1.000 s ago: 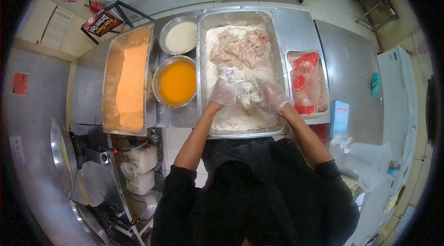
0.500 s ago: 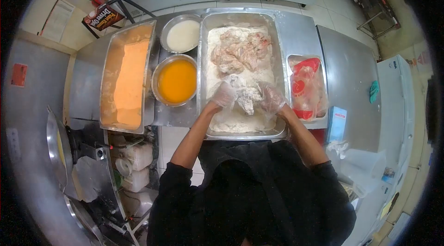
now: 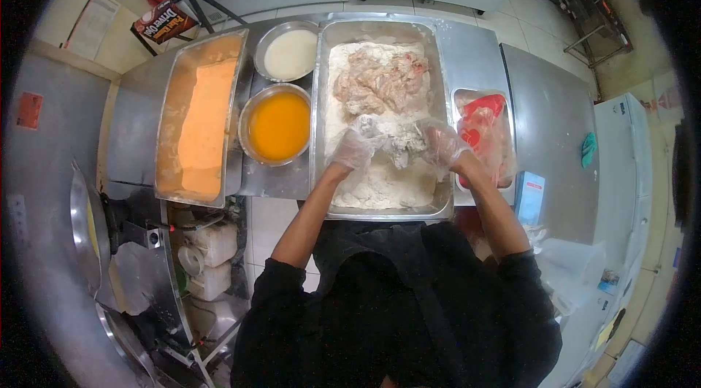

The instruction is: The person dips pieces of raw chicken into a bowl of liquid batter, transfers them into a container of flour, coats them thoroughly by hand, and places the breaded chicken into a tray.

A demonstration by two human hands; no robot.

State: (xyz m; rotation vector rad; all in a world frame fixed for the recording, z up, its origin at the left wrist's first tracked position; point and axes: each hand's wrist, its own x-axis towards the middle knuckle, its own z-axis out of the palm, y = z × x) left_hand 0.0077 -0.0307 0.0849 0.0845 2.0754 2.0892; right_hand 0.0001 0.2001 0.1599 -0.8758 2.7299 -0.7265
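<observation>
Both hands in clear plastic gloves, fingers closed on one floured meat piece (image 3: 401, 147), left hand (image 3: 355, 148) at one end, right hand (image 3: 443, 144) at the other; exact finger placement blurred by flour and plastic. Piece looks like chicken. It sits inside the long steel pan (image 3: 387, 216), over the near half of the flour (image 3: 383, 189); can't tell from where I stand whether it's lifted clear or resting.

Risks, quickly. Gloves look loose and floury, so a slick piece could slip and drop, puffing flour over the rim. Bowl of orange liquid (image 3: 280, 126) stands just beside the pan's left wall, bowl of milky liquid (image 3: 290, 54) behind it; a hard shake or toss could dust either and leave lumps. Folds in the piece could hide bare patches if it isn't spread out. Baggy plastic could get pinched under the meat or tear, leaving scraps in the flour.

Pile of raw meat (image 3: 383, 81) lies at the pan's far end, near the fingers; bumping it could smear moisture and clump the flour. Right forearm passes near the red-printed plastic bag (image 3: 485, 129) in its tray; a wide elbow swing might snag it and drag it across the surface (image 3: 471, 52).
</observation>
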